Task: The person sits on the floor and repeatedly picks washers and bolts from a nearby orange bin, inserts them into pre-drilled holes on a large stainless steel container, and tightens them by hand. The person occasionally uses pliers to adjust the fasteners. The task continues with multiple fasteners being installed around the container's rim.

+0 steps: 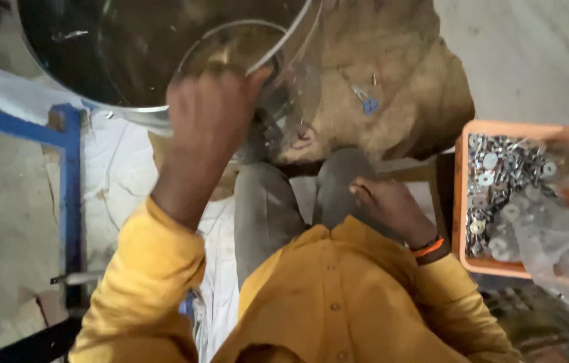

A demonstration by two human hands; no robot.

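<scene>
The left hand (212, 111), fingers clenched on the rim of a clear glass lid (251, 54), holds it tilted against the big steel pot (130, 54) at the top; by my judgement that one-sided grip could slip and chip it. The glass looks thin, smeared, steel-rimmed. The right hand (385, 202) rests curled on a knee, grasping nothing visible, beside the orange crate (462, 195) of washers.

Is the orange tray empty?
No, the orange tray holds a heap of small silvery metal washers and fasteners.

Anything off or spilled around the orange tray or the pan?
Nothing spilled: the metal washers sit inside the orange tray. A clear plastic bag slumps over its right side. The left hand grips the big metal pan; the right hand rests on the knee.
</scene>
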